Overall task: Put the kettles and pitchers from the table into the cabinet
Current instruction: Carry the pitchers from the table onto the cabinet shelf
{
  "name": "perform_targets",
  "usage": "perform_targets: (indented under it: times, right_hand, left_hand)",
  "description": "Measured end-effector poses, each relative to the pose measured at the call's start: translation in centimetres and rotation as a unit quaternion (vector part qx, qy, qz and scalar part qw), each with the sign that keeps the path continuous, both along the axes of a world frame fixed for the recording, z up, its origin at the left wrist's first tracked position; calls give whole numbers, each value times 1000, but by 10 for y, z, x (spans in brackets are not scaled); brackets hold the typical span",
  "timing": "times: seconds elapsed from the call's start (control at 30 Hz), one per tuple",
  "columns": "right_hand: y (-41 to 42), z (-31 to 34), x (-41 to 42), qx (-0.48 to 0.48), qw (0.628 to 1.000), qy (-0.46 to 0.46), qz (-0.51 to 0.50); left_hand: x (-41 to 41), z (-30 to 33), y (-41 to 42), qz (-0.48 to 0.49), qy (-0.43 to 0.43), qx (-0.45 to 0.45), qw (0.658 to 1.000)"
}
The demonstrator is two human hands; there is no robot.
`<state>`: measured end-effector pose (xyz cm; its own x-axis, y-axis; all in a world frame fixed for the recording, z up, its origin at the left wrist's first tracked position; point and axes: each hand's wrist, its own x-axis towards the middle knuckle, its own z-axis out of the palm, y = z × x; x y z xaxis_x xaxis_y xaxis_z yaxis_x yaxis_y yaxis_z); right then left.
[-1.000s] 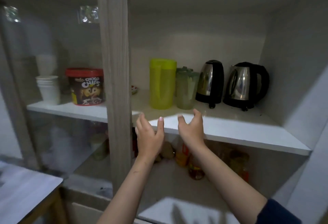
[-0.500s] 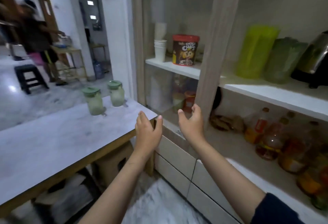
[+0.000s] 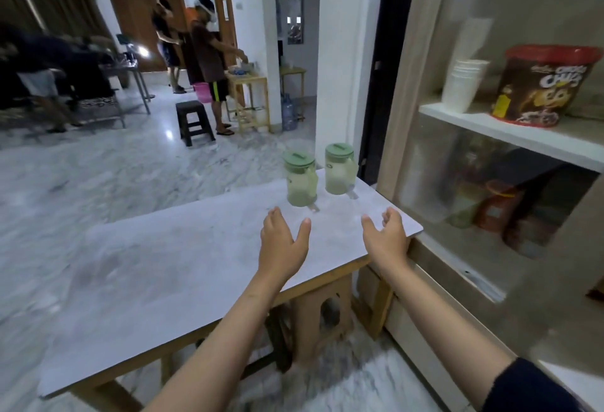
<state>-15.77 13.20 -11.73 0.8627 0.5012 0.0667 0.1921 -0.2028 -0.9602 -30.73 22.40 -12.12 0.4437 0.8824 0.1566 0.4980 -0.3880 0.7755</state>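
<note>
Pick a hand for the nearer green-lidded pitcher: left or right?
Left, probably. The left hand is open and sits almost straight below the nearer pitcher on the table. The right hand, also open, hovers by the table's cabinet-side corner, better lined up with the farther pitcher.

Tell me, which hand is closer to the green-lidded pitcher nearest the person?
The left hand. It hovers open just in front of the nearer green-lidded pitcher, a little to its left. The right hand, also open, is farther off to the pitcher's right, by the table corner.
</note>
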Motion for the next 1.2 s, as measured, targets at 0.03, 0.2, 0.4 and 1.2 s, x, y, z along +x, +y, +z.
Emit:
perform_targets:
  times: [0.03,0.2,0.4,1.2]
  right_hand:
    - [12,-5,4,-1,1000,9,-5]
    - [65,-30,43,-10,999,36,-11]
    - [144,-60,134,-23,998,63,-1]
    - [302,-119,310,-141,982,-45,114]
  left_hand:
    - [2,-3,12,1,4,-4,1000]
    - [36,-24,62,5,-6,-22,1000]
    - [122,-54,126,42,-32,-44,998]
    - [299,-109,242,340,-69,-52,936]
